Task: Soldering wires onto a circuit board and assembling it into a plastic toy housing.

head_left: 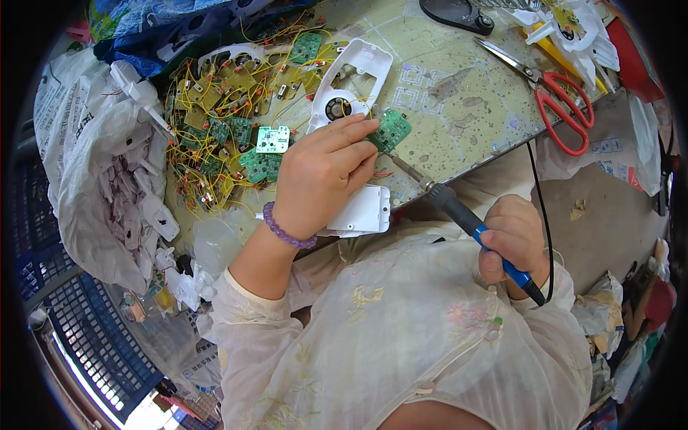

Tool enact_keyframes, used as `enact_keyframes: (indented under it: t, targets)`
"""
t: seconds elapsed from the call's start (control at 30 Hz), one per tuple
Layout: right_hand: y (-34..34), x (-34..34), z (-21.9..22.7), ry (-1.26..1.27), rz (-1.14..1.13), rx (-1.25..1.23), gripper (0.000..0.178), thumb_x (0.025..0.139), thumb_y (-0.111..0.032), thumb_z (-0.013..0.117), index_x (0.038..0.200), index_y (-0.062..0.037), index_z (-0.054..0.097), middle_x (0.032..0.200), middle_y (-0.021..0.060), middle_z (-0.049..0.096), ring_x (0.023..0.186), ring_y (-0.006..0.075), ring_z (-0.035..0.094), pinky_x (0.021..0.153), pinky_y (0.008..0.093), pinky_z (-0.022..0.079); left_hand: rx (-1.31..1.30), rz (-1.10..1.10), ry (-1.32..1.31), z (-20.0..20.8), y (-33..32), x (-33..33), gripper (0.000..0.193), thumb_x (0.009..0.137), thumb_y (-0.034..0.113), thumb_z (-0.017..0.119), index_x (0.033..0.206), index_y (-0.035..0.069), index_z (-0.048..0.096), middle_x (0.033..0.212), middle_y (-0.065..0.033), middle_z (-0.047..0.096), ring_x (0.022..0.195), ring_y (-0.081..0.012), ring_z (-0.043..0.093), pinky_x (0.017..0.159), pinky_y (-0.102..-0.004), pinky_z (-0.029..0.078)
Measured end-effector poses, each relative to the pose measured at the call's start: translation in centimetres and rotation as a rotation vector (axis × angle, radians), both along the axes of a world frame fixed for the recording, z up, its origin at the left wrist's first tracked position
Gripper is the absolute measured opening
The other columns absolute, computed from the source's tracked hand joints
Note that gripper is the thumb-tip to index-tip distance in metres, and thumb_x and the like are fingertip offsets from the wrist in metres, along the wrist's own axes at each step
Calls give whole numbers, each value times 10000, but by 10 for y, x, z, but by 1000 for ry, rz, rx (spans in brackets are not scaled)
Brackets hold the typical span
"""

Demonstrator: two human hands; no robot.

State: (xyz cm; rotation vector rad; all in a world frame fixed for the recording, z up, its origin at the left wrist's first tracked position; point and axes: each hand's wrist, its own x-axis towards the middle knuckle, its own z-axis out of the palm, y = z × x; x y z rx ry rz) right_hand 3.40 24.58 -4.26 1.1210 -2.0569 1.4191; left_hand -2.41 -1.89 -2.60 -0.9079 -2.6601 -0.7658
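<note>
My right hand (514,240) is wrapped round the blue and black handle of a soldering iron (459,208). The iron's metal tip points up and left, close to the lower edge of a green circuit board (392,131). My left hand (331,161) is closed with its fingertips at the board's left side, gripping it. Behind those fingers lies a white plastic housing (362,68) with a round speaker in it. A second white plastic shell (365,210) sits under my left wrist at the table's near edge. Thin red wire ends show near the iron's tip.
A heap of circuit boards with yellow wires (215,136) covers the table's left part. Red-handled scissors (548,89) lie at the right edge, beside white plastic parts (573,36). A white sack (107,165) of pale pieces stands left. The iron's black cord (542,208) hangs near my right hand.
</note>
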Motion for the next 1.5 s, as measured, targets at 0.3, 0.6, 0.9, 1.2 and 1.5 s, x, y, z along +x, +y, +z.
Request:
enact_keyframes:
  t: [0.3,0.6,0.9,1.2,1.5]
  targets:
    - [-5,-3,-2,121,35,11,210,749,-108,618,930,-39,538,662,41,505,483,183,458,400,307,322,-2,11,4,-1,1,0,91,703,67,715,781,47,674,1010,-61,691,978,-245,656,772,-328,545]
    - [0,1,1,176,40,17,212,729,-124,610,903,-32,529,641,29,488,472,165,436,387,300,290,-21,23,-7,2,2,1,98,700,48,720,790,41,680,1011,-73,693,985,-251,657,782,-329,540]
    - [7,3,0,144,-63,-24,212,801,-125,585,976,-27,517,680,64,532,493,206,474,430,336,350,-31,7,18,1,1,0,105,704,75,719,798,57,675,1017,-54,689,988,-239,652,770,-333,543]
    - [21,3,1,62,-139,-78,182,826,-124,561,974,-29,518,673,92,551,509,246,494,466,360,377,0,-62,-80,26,-9,1,139,717,65,726,850,72,684,910,-61,626,896,-265,595,763,-366,483]
    - [12,0,-1,203,-236,-135,188,884,-185,488,907,1,505,535,75,470,396,179,393,389,317,302,-232,-132,-151,40,-1,2,145,674,79,738,813,97,701,809,-41,563,799,-244,535,706,-357,445]
